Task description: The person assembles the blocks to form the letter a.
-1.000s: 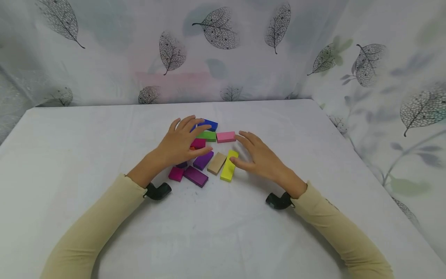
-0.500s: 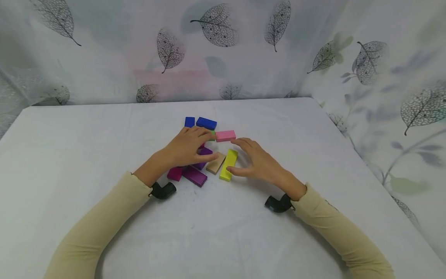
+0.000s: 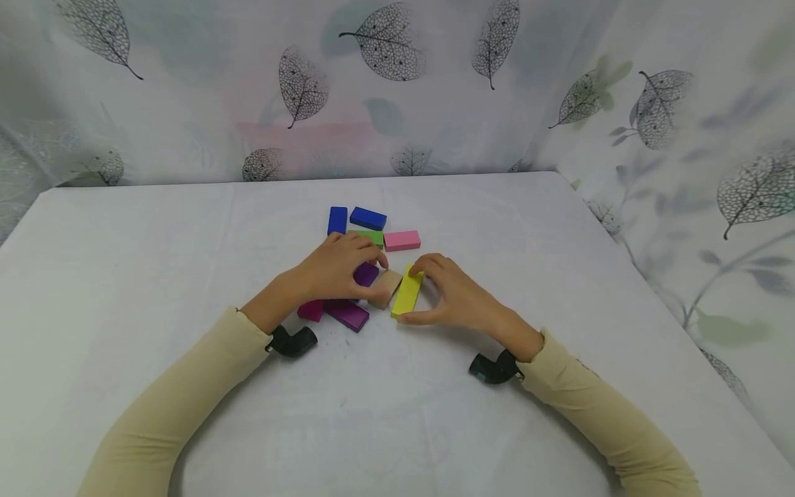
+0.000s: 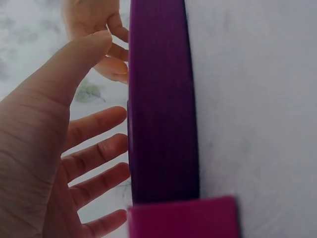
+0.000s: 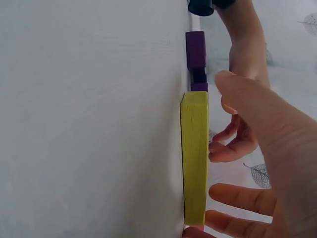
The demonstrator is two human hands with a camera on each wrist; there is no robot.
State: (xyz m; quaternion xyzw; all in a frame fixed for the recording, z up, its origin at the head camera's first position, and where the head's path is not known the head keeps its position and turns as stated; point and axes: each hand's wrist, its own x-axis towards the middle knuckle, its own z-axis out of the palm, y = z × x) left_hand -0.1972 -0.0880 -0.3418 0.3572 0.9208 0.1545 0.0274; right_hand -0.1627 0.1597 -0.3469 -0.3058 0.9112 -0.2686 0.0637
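Note:
In the head view my left hand (image 3: 335, 269) reaches over several coloured wooden blocks, its thumb overlapping a beige block (image 3: 390, 281). The left wrist view shows its fingers spread behind a purple block (image 4: 161, 109); nothing is gripped. My right hand (image 3: 456, 293) is bent around a yellow block (image 3: 408, 293), with fingertips at its far end and thumb by its near end. From the right wrist, the yellow block (image 5: 195, 158) lies on the table, with the thumb apart from it and two fingertips close to its side.
Two blue blocks (image 3: 368, 219), a green block (image 3: 371, 237) and a pink block (image 3: 402, 241) lie beyond the hands. A magenta block (image 3: 310, 310) is partly hidden by the left wrist. White cloth covers the table (image 3: 385, 414); a leaf-print curtain (image 3: 205, 90) hangs behind.
My left hand has moved right and toward me, uncovering the blue blocks and covering part of the beige one. My right hand has lowered and closed in around the yellow block.

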